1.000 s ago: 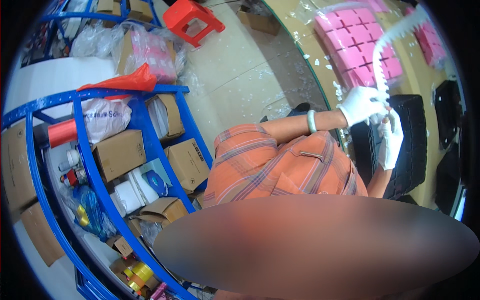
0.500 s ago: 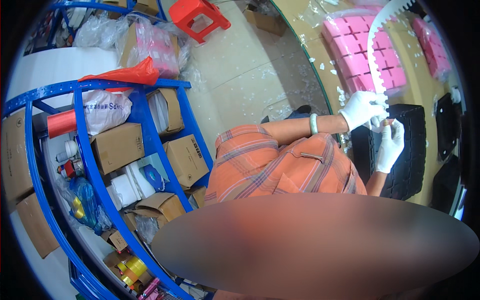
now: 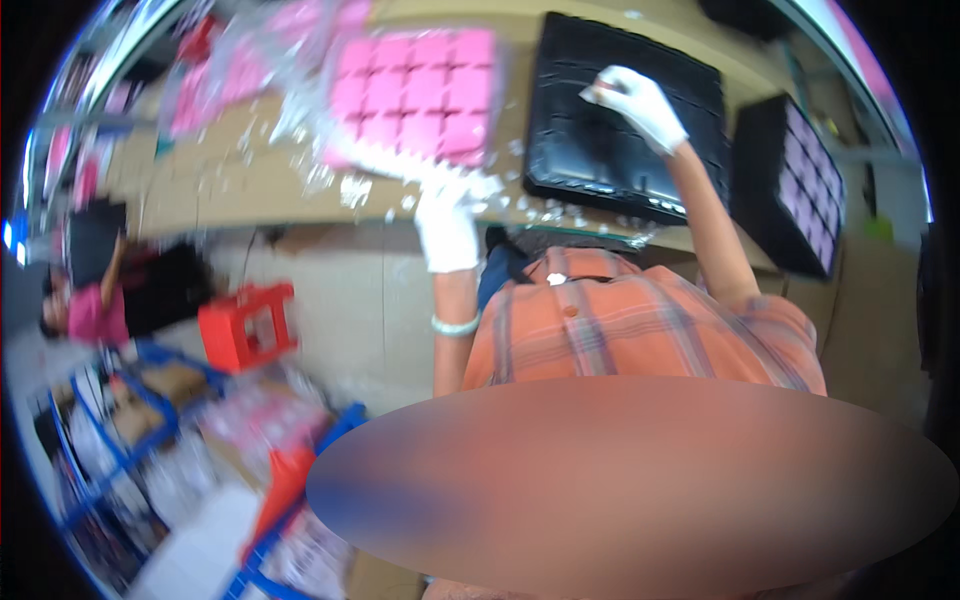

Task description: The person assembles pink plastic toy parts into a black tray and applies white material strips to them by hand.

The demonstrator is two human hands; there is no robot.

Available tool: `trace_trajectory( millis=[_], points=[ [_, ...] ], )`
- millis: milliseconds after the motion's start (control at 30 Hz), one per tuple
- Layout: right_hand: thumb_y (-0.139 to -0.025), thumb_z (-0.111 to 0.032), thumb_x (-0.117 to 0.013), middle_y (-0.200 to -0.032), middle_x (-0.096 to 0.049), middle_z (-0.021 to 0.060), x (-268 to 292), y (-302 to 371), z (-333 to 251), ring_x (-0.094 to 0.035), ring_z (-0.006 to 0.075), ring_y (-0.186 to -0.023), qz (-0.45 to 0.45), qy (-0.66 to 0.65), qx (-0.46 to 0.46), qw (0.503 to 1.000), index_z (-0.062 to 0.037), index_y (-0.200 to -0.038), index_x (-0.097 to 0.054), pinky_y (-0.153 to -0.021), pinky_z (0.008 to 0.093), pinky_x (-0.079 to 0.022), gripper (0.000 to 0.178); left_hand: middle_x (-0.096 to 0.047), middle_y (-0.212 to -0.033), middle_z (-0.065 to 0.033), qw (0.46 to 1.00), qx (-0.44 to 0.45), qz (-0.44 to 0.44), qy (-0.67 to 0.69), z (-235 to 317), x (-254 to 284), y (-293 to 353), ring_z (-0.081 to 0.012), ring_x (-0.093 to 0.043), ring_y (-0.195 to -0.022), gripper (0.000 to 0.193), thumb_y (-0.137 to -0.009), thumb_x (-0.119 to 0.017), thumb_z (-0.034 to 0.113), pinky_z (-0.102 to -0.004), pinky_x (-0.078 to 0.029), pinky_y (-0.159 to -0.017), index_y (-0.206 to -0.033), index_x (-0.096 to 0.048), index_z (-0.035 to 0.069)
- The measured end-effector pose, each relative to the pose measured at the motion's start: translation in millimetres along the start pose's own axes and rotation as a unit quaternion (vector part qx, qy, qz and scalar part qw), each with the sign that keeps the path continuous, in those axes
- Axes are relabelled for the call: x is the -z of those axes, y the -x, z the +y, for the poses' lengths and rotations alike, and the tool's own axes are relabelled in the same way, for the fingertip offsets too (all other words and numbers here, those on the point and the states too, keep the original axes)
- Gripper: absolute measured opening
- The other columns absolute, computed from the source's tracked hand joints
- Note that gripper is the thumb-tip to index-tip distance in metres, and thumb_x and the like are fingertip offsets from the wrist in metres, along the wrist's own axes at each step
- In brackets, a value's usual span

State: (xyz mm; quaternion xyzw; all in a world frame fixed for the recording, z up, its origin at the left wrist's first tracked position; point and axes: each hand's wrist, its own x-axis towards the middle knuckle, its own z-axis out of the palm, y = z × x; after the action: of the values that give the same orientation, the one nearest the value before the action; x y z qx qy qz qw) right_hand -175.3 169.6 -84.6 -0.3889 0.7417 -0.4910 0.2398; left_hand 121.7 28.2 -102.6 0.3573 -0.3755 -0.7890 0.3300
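My left hand (image 3: 448, 238), in a white glove, is closed on the near end of a long white toothed strip (image 3: 385, 160). The strip is smeared by motion and runs up and left past a plastic-wrapped pink foam block (image 3: 412, 95) scored into squares. Over a black tray (image 3: 565, 165) with a grid of hollows, my gloved right hand (image 3: 645, 108) has its fingers pinched together. A small pale and reddish bit shows at those fingertips, too small to name. The tray lies on the bench to the right of the pink block.
Small white scraps (image 3: 350, 190) litter the cardboard-covered bench (image 3: 225, 190). A black box with lilac squares (image 3: 785, 190) stands right of the tray. More wrapped pink foam (image 3: 255, 70) lies far left. A red stool (image 3: 247, 328), blue shelving (image 3: 130, 455) and another person (image 3: 97, 312) are left.
The view has swung toward the bench. My hands, together at the strip's end before, are now apart: the left keeps the strip, the right has moved over the black tray.
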Motion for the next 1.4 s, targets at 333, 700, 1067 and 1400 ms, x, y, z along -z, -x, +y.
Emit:
trace_trajectory(
  millis=[333,700,1067,1400],
  points=[
    [-0.083,-0.037,-0.063,-0.096,-0.07,0.0191,27,-122,59,-0.066,0.0386,-0.092,0.05,0.413,-0.005,0.91,-0.0054,-0.095,-0.071,-0.081,0.0457,-0.052,0.034,-0.068,-0.091,-0.0128,0.993,0.04,-0.106,0.023,-21,-18,-12,-0.0166,-0.067,-0.078,0.023,-0.09,-0.06,0.012,-0.0264,-0.053,-0.066,-0.105,-0.062,-0.005],
    [-0.088,-0.018,-0.056,-0.093,-0.066,0.0229,20,-137,95,-0.063,0.0408,-0.092,0.101,0.421,0.001,0.901,-0.0041,-0.09,-0.066,-0.08,0.0478,-0.049,0.017,-0.066,-0.085,-0.0083,0.984,0.099,-0.109,0.098,2,-16,-5,-0.0154,-0.065,-0.066,0.016,-0.09,-0.057,0.01,-0.0234,-0.048,-0.056,-0.102,-0.062,-0.001],
    [-0.084,-0.016,-0.061,-0.1,-0.065,0.0226,10,-126,61,-0.063,0.042,-0.096,0.096,0.53,0.042,0.842,-0.0014,-0.094,-0.065,-0.081,0.0509,-0.051,0.018,-0.066,-0.094,-0.013,0.99,0.063,-0.103,0.074,-11,-18,-13,-0.0211,-0.067,-0.083,0.024,-0.088,-0.062,0.002,-0.0327,-0.056,-0.072,-0.11,-0.059,-0.007],
    [-0.084,-0.014,-0.062,-0.092,-0.066,0.0213,1,-110,54,-0.064,0.0398,-0.091,0.121,0.472,-0.01,0.873,-0.0032,-0.085,-0.068,-0.08,0.0485,-0.052,0.013,-0.065,-0.089,-0.0087,0.984,0.119,-0.127,0.036,-12,-13,-17,-0.0132,-0.058,-0.064,0.018,-0.089,-0.06,0.01,-0.0215,-0.041,-0.048,-0.105,-0.06,0.001]
  ],
)
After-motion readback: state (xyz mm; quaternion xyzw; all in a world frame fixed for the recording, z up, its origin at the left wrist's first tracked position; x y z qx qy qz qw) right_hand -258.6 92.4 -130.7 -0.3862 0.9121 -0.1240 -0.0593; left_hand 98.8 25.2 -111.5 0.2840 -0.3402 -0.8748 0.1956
